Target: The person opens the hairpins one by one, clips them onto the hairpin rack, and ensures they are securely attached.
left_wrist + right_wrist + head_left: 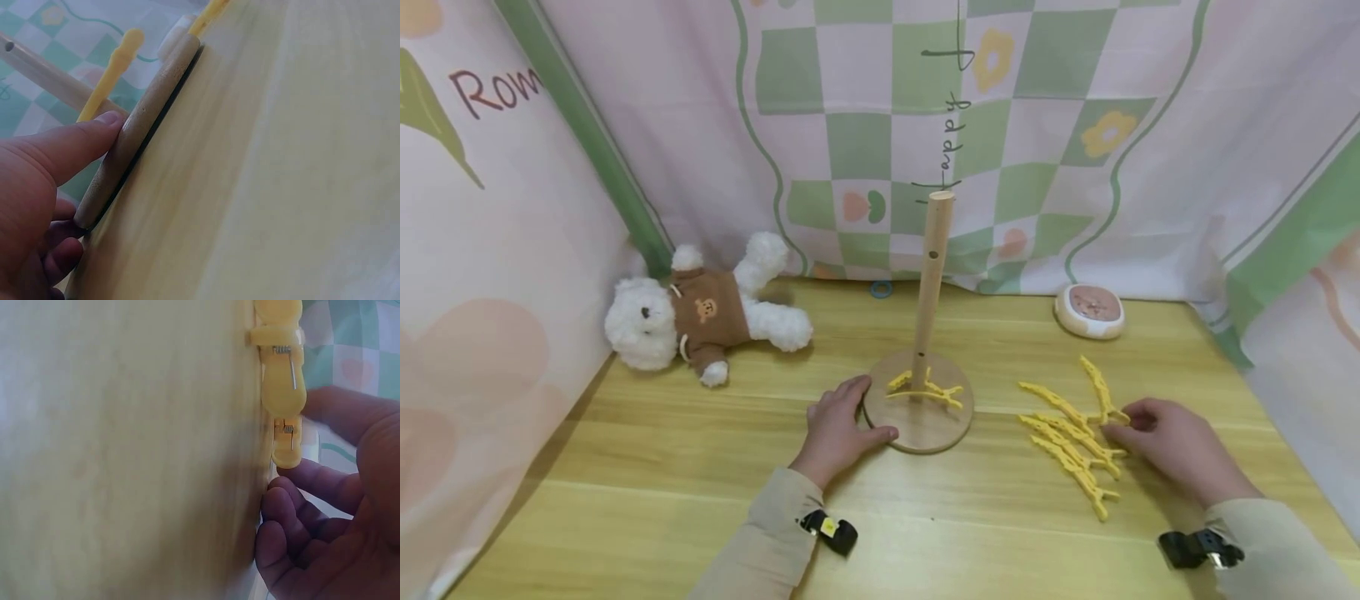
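Observation:
My left hand (842,433) grips the left rim of a round wooden base (925,435), thumb on top and fingers round its edge. From the base rises a wooden post (929,292) with small holes. Yellow plastic pieces (951,398) lie around the post's foot. At the right, my right hand (1180,446) pinches the forked end of a yellow clothespin (1099,392) between thumb and index finger. Several more yellow clothespins (1071,467) lie fanned out just left of it. In the right wrist view, metal springs show on the clothespin (284,390) near my thumb.
A white plush toy (711,308) in a brown top lies at the back left. At the back right sits a small white and pink device (1092,311). A blue ring (882,289) lies by the rear curtain (857,150). Fabric walls enclose the wooden table (640,500).

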Demonstrator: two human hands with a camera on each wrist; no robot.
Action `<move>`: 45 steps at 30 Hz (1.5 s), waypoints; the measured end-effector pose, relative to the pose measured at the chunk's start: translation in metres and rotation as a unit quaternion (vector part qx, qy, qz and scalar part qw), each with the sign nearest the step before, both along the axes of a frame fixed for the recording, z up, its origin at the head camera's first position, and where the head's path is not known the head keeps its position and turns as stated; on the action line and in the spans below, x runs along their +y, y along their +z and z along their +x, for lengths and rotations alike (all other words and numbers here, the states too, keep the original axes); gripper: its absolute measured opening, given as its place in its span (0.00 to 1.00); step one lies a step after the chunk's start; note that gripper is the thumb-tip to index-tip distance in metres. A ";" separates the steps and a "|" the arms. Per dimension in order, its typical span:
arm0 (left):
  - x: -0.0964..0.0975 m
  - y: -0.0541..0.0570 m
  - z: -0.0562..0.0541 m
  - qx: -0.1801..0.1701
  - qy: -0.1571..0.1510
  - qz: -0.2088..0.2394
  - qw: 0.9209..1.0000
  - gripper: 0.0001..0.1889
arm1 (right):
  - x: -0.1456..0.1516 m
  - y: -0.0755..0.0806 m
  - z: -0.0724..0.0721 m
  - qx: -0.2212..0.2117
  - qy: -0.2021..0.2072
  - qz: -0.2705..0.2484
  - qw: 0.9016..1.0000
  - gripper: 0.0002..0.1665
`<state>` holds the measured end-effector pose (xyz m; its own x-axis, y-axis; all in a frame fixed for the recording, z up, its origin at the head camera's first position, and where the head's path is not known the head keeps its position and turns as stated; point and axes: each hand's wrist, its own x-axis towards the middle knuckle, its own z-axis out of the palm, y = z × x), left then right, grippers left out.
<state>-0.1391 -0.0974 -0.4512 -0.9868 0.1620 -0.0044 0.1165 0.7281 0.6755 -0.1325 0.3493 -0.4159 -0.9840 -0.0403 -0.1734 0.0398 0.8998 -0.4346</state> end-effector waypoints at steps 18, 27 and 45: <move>0.000 0.000 0.001 0.004 0.003 0.011 1.000 0.50 | -0.012 0.003 -0.006 0.001 0.000 0.037 0.999 0.37; 0.000 0.000 0.001 0.006 0.003 0.011 1.000 0.49 | -0.009 0.005 -0.006 -0.007 -0.004 0.031 0.999 0.39; 0.000 0.000 0.001 -0.001 0.004 0.013 1.000 0.50 | -0.010 0.002 0.005 0.079 -0.049 -0.012 0.996 0.41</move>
<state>-0.1382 -0.0969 -0.4515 -0.9881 0.1535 -0.0030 0.1084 0.7111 0.6947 -0.1277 0.3398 -0.4137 -0.9983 0.0557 -0.0162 0.0569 0.8844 -0.4633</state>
